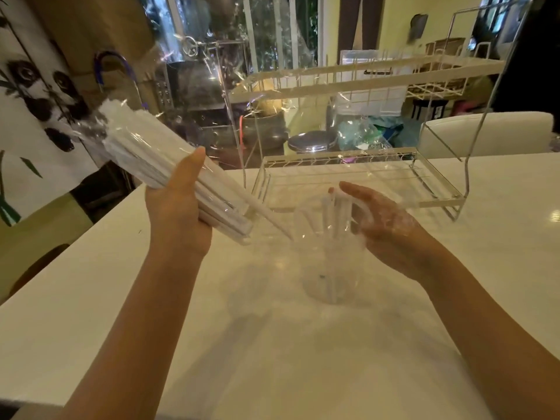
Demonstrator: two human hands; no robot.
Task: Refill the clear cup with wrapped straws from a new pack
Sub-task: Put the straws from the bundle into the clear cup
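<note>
My left hand (pixel 175 210) grips a clear plastic pack of white wrapped straws (pixel 142 153), tilted with its open lower end pointing down toward the clear cup (pixel 327 262). Several straw ends stick out of the pack's mouth just left of the cup's rim. The cup stands upright on the white table (pixel 272 359) and holds several wrapped straws (pixel 336 213). My right hand (pixel 381 216) is at the cup's right side near its rim, fingers curved around the tops of those straws; the blur hides how firmly it holds them.
A white wire dish rack (pixel 357 177) with two tiers stands on the table just behind the cup. A white chair back (pixel 485 134) is at the far right. The table's left edge runs diagonally past my left forearm.
</note>
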